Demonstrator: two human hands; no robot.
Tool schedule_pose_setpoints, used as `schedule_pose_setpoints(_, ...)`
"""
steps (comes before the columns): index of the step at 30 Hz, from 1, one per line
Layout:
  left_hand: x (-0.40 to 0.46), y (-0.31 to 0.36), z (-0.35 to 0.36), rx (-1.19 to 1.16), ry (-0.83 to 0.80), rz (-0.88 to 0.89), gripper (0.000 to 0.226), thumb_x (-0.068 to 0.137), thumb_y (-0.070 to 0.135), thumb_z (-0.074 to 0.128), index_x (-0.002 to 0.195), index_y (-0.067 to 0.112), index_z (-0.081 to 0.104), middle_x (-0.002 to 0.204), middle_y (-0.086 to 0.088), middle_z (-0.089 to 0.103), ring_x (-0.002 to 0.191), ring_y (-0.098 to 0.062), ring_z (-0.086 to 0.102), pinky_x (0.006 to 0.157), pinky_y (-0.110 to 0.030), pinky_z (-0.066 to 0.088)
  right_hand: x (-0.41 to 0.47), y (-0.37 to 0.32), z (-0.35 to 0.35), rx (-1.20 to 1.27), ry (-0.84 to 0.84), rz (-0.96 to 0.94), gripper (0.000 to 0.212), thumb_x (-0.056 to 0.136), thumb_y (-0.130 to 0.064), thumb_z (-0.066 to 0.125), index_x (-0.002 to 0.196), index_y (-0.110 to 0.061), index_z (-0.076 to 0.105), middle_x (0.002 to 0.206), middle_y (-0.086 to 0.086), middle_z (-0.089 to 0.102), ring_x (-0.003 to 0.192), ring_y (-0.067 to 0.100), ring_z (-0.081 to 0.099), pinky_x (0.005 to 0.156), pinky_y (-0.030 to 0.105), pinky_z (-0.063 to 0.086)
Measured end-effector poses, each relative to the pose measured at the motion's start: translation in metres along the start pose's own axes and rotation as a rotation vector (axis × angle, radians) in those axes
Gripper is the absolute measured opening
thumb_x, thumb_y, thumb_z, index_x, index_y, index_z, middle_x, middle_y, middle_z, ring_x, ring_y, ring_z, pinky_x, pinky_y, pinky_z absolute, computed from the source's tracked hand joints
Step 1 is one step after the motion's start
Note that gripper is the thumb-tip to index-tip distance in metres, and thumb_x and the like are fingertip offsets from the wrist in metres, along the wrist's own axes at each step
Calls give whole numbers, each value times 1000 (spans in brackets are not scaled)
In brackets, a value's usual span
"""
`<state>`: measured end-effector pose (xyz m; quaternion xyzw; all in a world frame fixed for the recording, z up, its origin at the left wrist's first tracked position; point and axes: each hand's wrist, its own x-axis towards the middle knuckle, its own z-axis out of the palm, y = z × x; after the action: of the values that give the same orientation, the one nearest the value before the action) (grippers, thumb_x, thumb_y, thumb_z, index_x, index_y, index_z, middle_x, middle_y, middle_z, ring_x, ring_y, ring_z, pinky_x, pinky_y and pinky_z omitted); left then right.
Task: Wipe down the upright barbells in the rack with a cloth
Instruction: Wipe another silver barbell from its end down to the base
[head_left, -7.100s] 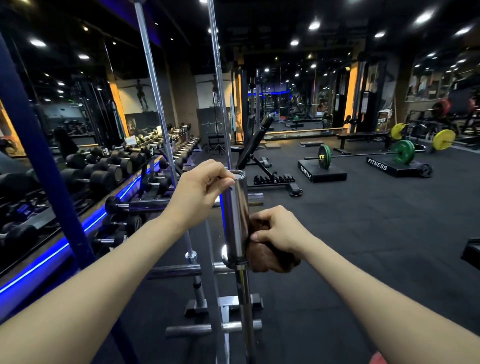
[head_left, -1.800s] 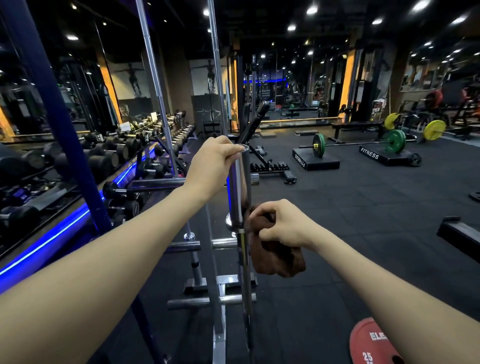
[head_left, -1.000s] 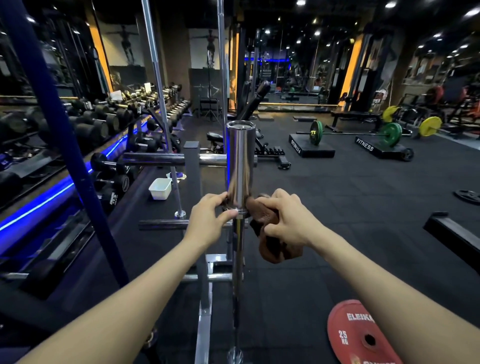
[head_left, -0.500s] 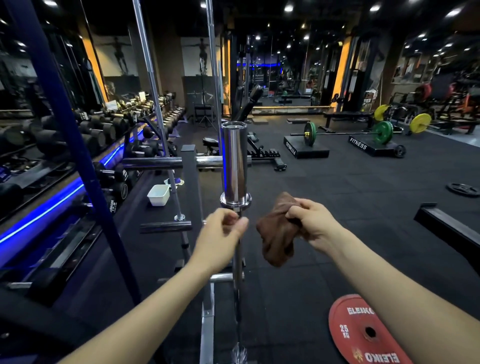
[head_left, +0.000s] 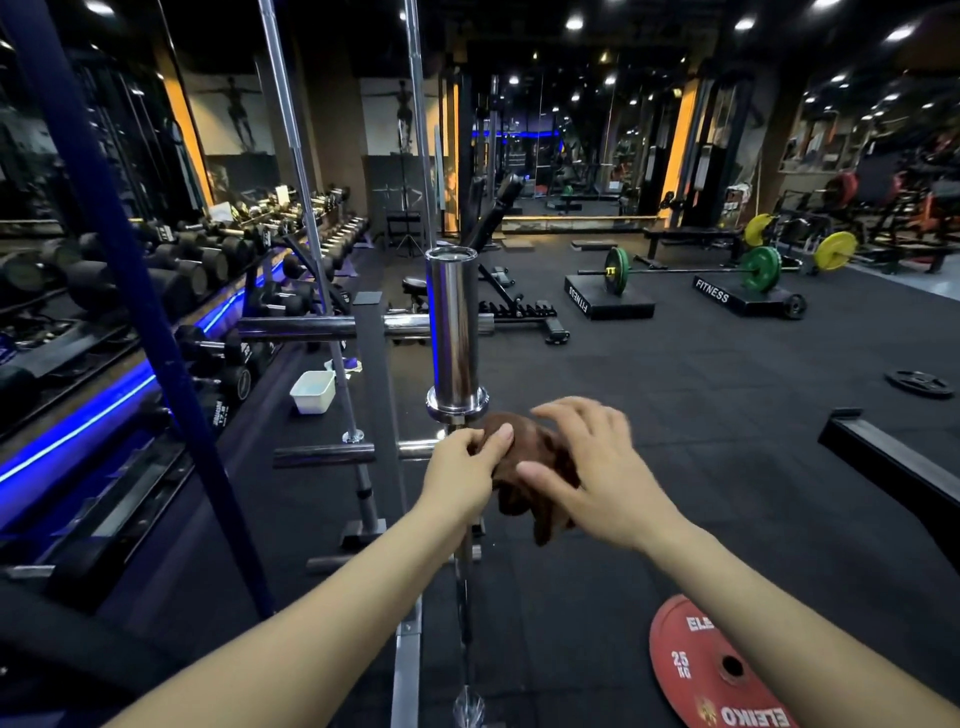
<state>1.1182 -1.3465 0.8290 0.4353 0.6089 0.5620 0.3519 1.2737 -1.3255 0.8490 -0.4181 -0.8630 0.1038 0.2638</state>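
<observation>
- Polished chrome barbell sleeve (head_left: 452, 327): top end of an upright steel barbell standing in the rack; its collar flares just above both hands. Taken as the landmark here.
- Thin steel barbell shaft (head_left: 464, 587): runs straight down from the sleeve collar, passing behind the left hand toward the floor.
- Crumpled brown cloth (head_left: 524, 467): bunched directly below the collar and to its right, against the shaft, with a loose tail hanging lower.
- Left hand (head_left: 460, 475): below the collar, fingers curled, pinching the cloth's near edge at the shaft.
- Right hand (head_left: 587, 467): right of the shaft, fingers spread wide and blurred, palm over the cloth; whether it grips cannot be told.
- Two further bare steel barbells (head_left: 298, 171): upright, left of and beyond the sleeve.
- Small white plastic tub (head_left: 312, 391): on the floor, left of the sleeve.
- Red 25 kg weight plate (head_left: 711, 670): flat on the floor, below and right of the sleeve.
- Risks, as judged: the cloth seems to be between grips, so with only a fingertip pinch it could slip and drop to the floor; a poorly wrapped cloth would skim one face of the shaft only; a sideways tug could tilt the bar in its slot.
</observation>
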Motion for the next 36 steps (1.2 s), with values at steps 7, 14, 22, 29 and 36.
schedule_pose_setpoints(7, 4, 3, -1, 28, -25, -55, 41, 98, 39, 44, 72, 12, 61, 67, 0, 56, 68, -17, 49, 70, -33, 41, 19, -1, 30, 243, -37, 33, 45, 90, -25, 56, 133, -24, 41, 121, 3, 45, 111, 26, 50, 94, 42, 42)
schedule_pose_setpoints(14, 46, -12, -57, -47, 271, -195, 19, 88, 30, 55, 72, 22, 48, 78, -6, 45, 70, -17, 43, 70, -30, 35, 60, -9, 28, 160, 280, 122, 42, 87, -31, 65, 129, -32, 57, 116, -2, 54, 107, 22, 55, 89, 36, 45)
schedule_pose_setpoints(22, 90, 1, -46, -351, 142, -397, 13, 77, 8, 66, 89, 7, 70, 84, -9, 65, 68, -17, 59, 60, -20, 50, 89, -26, 59, -27, 344, 111, 44, 95, -39, 51, 137, -27, 50, 133, 5, 49, 108, 32, 48, 86, 42, 42)
schedule_pose_setpoints(29, 91, -5, -46, -407, 210, -383, 25, 95, 8, 54, 73, 17, 64, 59, 5, 64, 50, -3, 57, 39, -10, 43, 91, -20, 59, -434, 205, 15, 40, 62, -20, 82, 101, -16, 72, 98, 16, 62, 75, 38, 57, 60, 37, 43)
schedule_pose_setpoints(36, 78, -2, -39, -517, 155, -412, 15, 97, 9, 51, 84, 15, 57, 77, -3, 60, 65, -9, 57, 55, -21, 52, 77, -29, 70, -311, 234, 111, 48, 91, -51, 38, 96, -15, 71, 98, 18, 59, 73, 37, 56, 58, 37, 47)
